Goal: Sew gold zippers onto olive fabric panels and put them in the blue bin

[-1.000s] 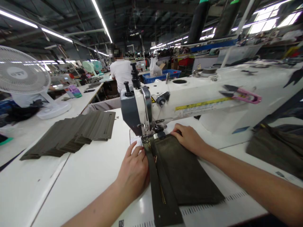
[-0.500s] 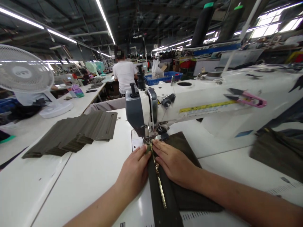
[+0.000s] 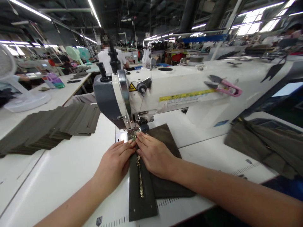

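Observation:
A dark olive fabric strip [image 3: 133,201] with a gold metal zip [image 3: 141,186] runs under the presser foot of a white sewing machine [image 3: 180,78]. My left hand [image 3: 115,159] lies on the strip's left edge close to the foot, fingers stretched forward, thumb hidden. On the zip's other side, my right hand [image 3: 157,154] presses flat with its fingers side by side, the tips just short of the foot. Beneath my right hand spreads a larger olive fabric piece [image 3: 165,186]. The zip pull [image 3: 138,162] sits between my hands.
Stacked olive fabric pieces [image 3: 49,126] lie at left on the table. More olive cloth [image 3: 258,148] is heaped at right. Pink-handled thread snips [image 3: 223,85] rest against the machine arm. A white fan [image 3: 26,97] stands at left; a person in white [image 3: 106,60] sits beyond.
The view has swung right and down, so the machine and fabric appear further left and the strip's near end shows. My left fingers, bunched by the thumb before, now lie flatter.

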